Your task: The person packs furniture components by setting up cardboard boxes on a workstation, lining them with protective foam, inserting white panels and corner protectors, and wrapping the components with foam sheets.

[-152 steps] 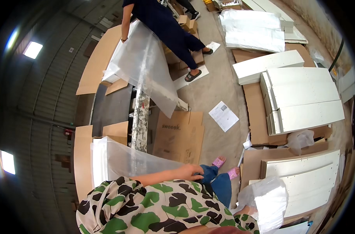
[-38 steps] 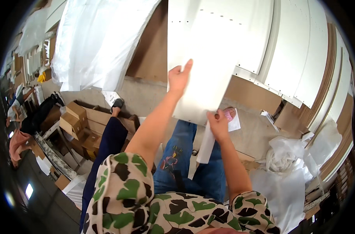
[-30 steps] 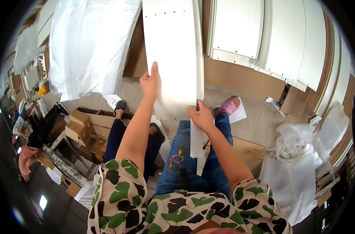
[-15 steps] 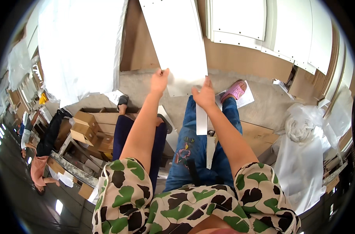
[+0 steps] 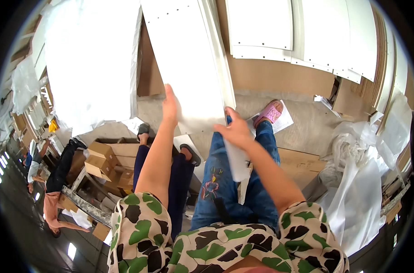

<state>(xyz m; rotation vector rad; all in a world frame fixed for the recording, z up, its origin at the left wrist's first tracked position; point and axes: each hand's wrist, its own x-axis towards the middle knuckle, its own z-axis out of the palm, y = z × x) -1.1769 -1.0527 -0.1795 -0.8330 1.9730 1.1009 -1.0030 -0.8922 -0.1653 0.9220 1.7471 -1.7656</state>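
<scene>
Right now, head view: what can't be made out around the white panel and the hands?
- White panel: far end cut off by the top edge.
- Left hand: palm against the panel, grip hidden.
- Right hand: fingertips hidden behind the panel's edge.
- Narrow white strip: lower end hidden by the jeans.

Left hand point(image 5: 169, 105): bare forearm raised steeply from a camouflage-patterned short sleeve, elbow almost straight, palm laid flat with fingers extended and pressed together, pointing up and away from the body. Right hand point(image 5: 235, 132): bare forearm angled up and inward from the matching sleeve, wrist slightly bent, fingers curled in a grip with the thumb set across. Both hands sit level, near each other but apart.
</scene>
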